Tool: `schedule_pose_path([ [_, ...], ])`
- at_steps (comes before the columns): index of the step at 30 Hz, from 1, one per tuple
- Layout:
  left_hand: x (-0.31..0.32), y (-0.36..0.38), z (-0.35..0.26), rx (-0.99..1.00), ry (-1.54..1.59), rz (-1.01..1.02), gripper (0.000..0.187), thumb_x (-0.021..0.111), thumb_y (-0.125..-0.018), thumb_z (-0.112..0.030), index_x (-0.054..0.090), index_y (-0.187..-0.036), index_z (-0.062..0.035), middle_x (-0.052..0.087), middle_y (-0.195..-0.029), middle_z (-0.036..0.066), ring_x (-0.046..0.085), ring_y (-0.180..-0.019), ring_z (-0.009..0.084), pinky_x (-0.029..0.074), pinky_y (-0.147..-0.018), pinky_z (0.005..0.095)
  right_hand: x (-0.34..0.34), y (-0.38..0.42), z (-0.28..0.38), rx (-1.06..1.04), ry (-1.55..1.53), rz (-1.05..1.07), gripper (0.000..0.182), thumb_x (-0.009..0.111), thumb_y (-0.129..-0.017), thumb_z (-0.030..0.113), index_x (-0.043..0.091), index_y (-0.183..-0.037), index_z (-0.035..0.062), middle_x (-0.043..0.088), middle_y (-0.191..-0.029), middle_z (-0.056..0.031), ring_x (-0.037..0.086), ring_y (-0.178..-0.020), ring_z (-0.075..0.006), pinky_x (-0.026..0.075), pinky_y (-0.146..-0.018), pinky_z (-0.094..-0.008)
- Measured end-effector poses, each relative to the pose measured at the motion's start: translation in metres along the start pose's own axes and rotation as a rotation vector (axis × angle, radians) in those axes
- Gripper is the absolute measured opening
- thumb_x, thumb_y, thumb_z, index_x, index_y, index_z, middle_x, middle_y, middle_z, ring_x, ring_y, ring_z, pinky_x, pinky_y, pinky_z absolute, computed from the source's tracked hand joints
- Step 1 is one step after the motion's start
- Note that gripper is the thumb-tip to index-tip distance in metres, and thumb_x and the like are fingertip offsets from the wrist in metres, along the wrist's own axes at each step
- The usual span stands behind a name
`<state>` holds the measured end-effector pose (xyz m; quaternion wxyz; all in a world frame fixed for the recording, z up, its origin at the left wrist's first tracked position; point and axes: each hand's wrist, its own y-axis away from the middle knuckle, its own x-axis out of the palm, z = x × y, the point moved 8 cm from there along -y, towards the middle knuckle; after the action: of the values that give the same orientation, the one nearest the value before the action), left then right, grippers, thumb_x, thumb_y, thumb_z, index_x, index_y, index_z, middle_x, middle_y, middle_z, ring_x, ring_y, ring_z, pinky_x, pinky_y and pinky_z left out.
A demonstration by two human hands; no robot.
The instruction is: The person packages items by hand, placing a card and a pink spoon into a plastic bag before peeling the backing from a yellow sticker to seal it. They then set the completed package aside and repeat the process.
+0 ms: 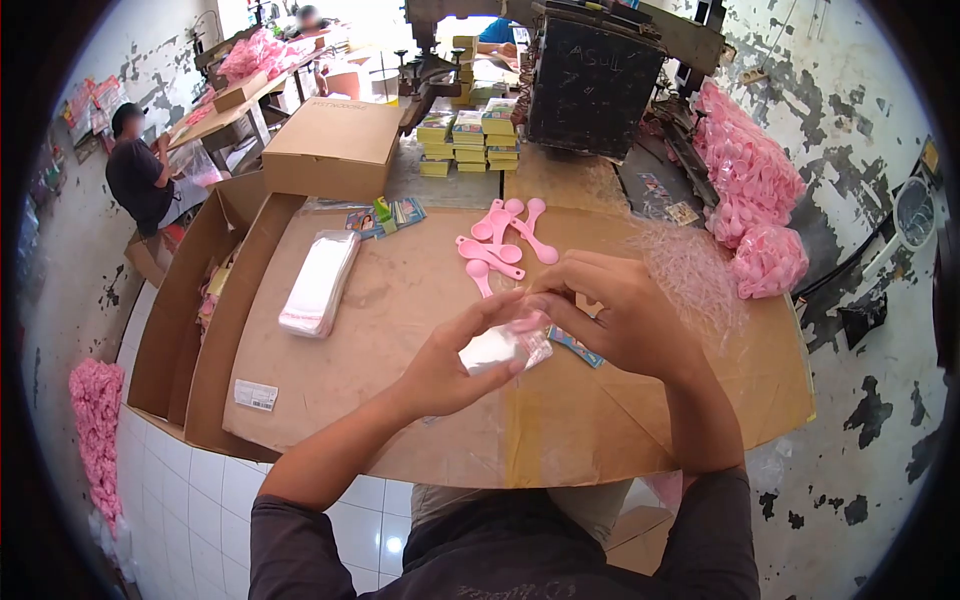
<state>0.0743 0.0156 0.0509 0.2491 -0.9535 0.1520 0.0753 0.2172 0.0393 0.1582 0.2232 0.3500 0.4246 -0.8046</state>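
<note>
In front of my chest, my left hand [450, 355] holds a small clear plastic bag [535, 350] between thumb and fingers. A blurred pink piece [527, 318] shows at its upper part. My right hand [620, 310] has its fingers bent together at the bag's top, pinching it; the fingertips are partly hidden. Just beyond both hands lie several pink measuring spoons [490, 250] in a loose group. Under my right wrist a blue printed card [575, 346] lies on the cardboard. Shiny clear wrappers [485, 352] lie beneath my left hand.
A stack of clear bags [320, 283] lies on the cardboard-covered table [400, 300], left. Behind are printed cards [390, 217], a closed carton [335, 145], yellow-edged card stacks [470, 140] and a black machine [590, 90]. Bagged pink spoons [750, 160] pile up right. A person [140, 180] works far left.
</note>
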Motion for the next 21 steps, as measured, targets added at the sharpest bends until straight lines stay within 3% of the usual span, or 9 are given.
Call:
schedule_pose_path([
  [6, -0.005, -0.001, 0.009, -0.080, 0.096, -0.002, 0.046, 0.063, -0.103, -0.010, 0.050, -0.147, -0.0019, 0.075, -0.117, 0.013, 0.073, -0.103, 0.0154, 0.056, -0.091, 0.0304, 0.009, 0.002, -0.015, 0.102, -0.163, 0.004, 0.021, 0.074, -0.089, 0.007, 0.071, -0.109, 0.0017, 0.071, -0.084, -0.0100, 0.066, -0.069, -0.0221, 0.052, -0.065, -0.0351],
  [9, -0.009, 0.001, 0.019, -0.169, 0.164, -0.015, 0.042, 0.061, -0.104, -0.009, 0.052, -0.144, -0.0005, 0.077, -0.108, 0.013, 0.074, -0.096, 0.0136, 0.058, -0.085, 0.0295, 0.012, 0.004, -0.026, 0.196, -0.191, -0.078, 0.017, 0.074, -0.089, 0.006, 0.071, -0.105, 0.0018, 0.069, -0.090, -0.0098, 0.066, -0.077, -0.0252, 0.052, -0.069, -0.0354],
  [12, -0.010, 0.004, 0.023, -0.245, 0.207, -0.054, 0.041, 0.062, -0.103, -0.007, 0.053, -0.142, 0.0019, 0.078, -0.101, 0.012, 0.073, -0.091, 0.0120, 0.059, -0.081, 0.0290, 0.010, 0.005, -0.010, -0.099, 0.090, -0.288, 0.015, 0.074, -0.085, 0.003, 0.070, -0.100, 0.0046, 0.067, -0.098, -0.0086, 0.065, -0.091, -0.0263, 0.052, -0.077, -0.0360],
  [15, -0.007, 0.008, 0.023, -0.125, 0.107, -0.060, 0.042, 0.064, -0.101, -0.006, 0.054, -0.140, 0.0045, 0.079, -0.095, 0.013, 0.074, -0.082, 0.0127, 0.059, -0.072, 0.0281, 0.027, 0.007, 0.009, -0.245, 0.252, -0.177, 0.016, 0.074, -0.081, 0.003, 0.069, -0.095, 0.0061, 0.064, -0.102, -0.0073, 0.063, -0.100, -0.0258, 0.050, -0.085, -0.0372],
  [21, -0.003, 0.010, 0.025, -0.094, -0.188, -0.033, 0.047, 0.067, -0.097, -0.007, 0.053, -0.140, 0.0053, 0.077, -0.086, 0.015, 0.072, -0.065, 0.0164, 0.057, -0.060, 0.0317, 0.055, 0.016, 0.009, -0.391, 0.601, -0.143, 0.019, 0.071, -0.076, 0.012, 0.068, -0.091, 0.0029, 0.063, -0.099, -0.0070, 0.063, -0.100, -0.0229, 0.049, -0.085, -0.0367],
])
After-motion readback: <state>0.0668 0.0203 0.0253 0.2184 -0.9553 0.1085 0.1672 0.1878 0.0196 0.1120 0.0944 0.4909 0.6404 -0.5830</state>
